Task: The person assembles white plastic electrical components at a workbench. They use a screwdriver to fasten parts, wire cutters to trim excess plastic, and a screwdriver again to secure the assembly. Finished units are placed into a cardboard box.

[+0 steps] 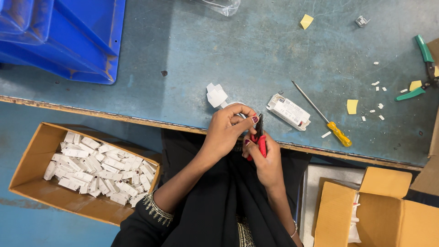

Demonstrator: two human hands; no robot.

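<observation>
**benchguy:** So what was on that bench? Biggest stuff first.

**snipsnap:** The blue-grey table (256,50) was the main thing, I'll place everything off that. A blue plastic bin (68,36) sat on its far left corner. Below the table's near edge on the left was an open cardboard box (27,160) stuffed with small white plastic blocks (96,169), and below the near edge on the right another cardboard box (366,210) with its flaps up.

**benchguy:** And the hands?

**snipsnap:** Both hovered right at the table's near edge, about the middle. The right hand (265,162) was clenched round red-handled cutters (259,137), the tip pointing up at the other hand. The left hand (228,128) had its fingers curled, pinching a thin white wire (227,104) that ran up onto the table to a white clip piece (216,95).

**benchguy:** Smaller bits?

**snipsnap:** On the table just right of the hands lay a white rectangular module (288,111), then a yellow-handled screwdriver (322,115). Green-handled pliers (423,68) were at the table's far right, with yellow paper scraps (352,106) and tiny white offcuts (377,87) scattered between.
</observation>
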